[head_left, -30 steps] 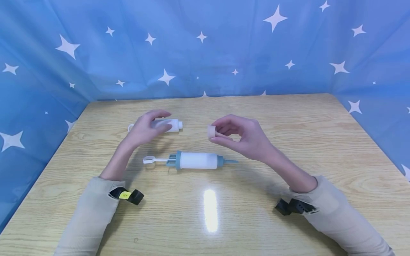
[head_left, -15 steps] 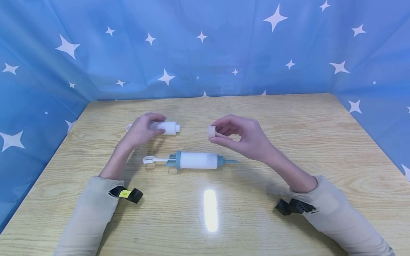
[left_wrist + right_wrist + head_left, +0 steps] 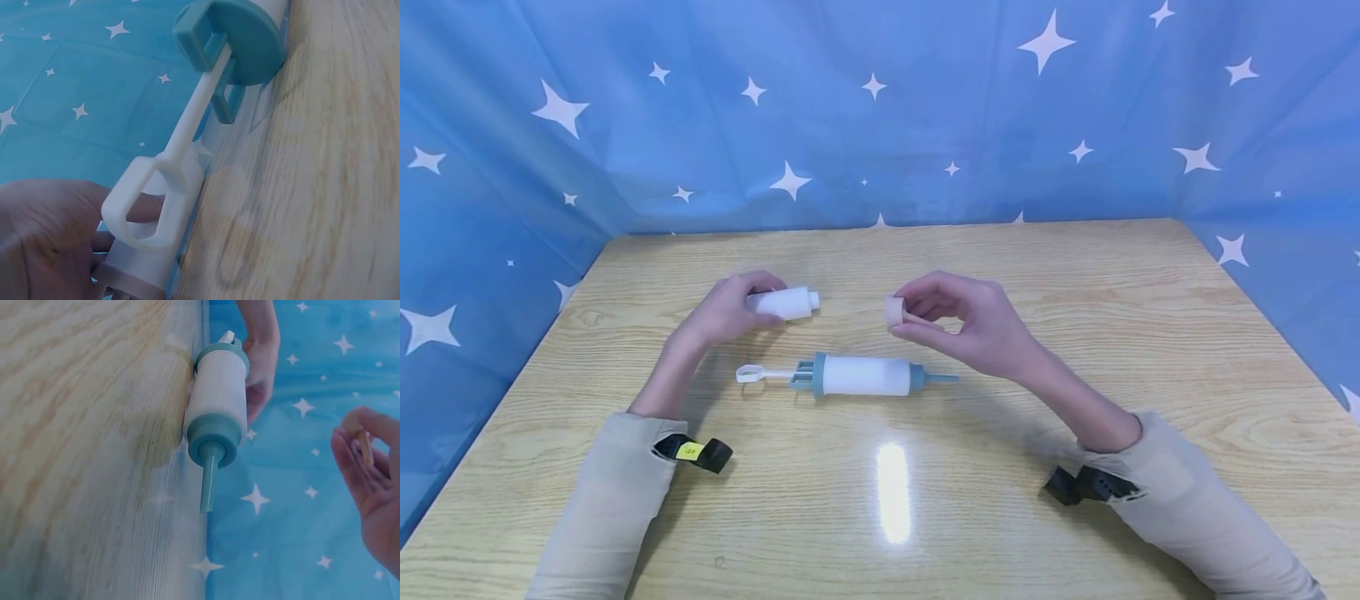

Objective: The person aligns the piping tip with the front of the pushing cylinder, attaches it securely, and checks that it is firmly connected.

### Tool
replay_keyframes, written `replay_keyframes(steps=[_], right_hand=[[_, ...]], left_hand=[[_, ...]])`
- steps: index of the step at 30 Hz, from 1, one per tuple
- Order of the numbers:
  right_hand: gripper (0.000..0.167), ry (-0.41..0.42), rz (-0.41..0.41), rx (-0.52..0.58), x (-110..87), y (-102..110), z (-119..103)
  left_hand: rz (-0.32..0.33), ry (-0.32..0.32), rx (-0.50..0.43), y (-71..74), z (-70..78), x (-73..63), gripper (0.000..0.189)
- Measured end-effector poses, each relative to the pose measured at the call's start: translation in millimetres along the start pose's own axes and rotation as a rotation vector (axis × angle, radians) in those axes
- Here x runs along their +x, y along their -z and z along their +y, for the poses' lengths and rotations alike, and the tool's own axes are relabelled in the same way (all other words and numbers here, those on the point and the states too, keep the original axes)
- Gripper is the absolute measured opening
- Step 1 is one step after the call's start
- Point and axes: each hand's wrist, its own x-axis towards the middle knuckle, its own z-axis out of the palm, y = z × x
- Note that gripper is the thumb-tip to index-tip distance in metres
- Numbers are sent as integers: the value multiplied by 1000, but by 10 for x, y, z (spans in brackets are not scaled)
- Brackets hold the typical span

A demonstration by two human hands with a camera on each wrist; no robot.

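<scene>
My left hand [image 3: 722, 308] grips a white syringe [image 3: 788, 304] round its barrel, with the narrow tip facing right and angled slightly up. In the left wrist view, the thumb lies along that barrel [image 3: 134, 267], partly behind another syringe's ring handle [image 3: 119, 203]. My right hand [image 3: 981, 325] pinches a pale beige nozzle [image 3: 895, 312] by its wide end, above the table; its thin stem points back toward the palm. Between the hands and nearer me lies a syringe with a white barrel and blue-green ends [image 3: 865, 377], its nozzle to the right and white plunger to the left.
The wooden table [image 3: 1045, 542] reaches back to a blue curtain [image 3: 910, 125] with white stars. Black wrist cameras [image 3: 711, 456] sit at both sleeve cuffs. A bright light reflection shows on the near tabletop.
My left hand has closed round the white syringe and drawn it slightly left and nearer, tilting its tip end upward. My right hand with the nozzle and the blue-green syringe stay put.
</scene>
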Motion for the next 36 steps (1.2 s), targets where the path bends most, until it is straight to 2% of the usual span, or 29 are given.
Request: replay_keyframes(steps=[6, 12, 16, 26, 31, 36], right_hand=[[33, -5, -2, -10, -4, 8, -11], [34, 13, 3, -28, 14, 15, 7], [33, 1, -10, -6, 15, 6, 11], [33, 41, -58, -2, -12, -51, 32], [34, 69, -59, -25, -10, -62, 25], [35, 78, -54, -34, -14, -58, 15]], left_hand=[[-14, 1, 27, 39, 17, -23, 50], [34, -75, 29, 134, 123, -73, 50], [33, -121, 28, 189, 247, -121, 48], [-54, -280, 97, 221, 607, -279, 42], [-98, -368, 99, 201, 756, -348, 42], [-117, -411, 76, 188, 869, -393, 42]])
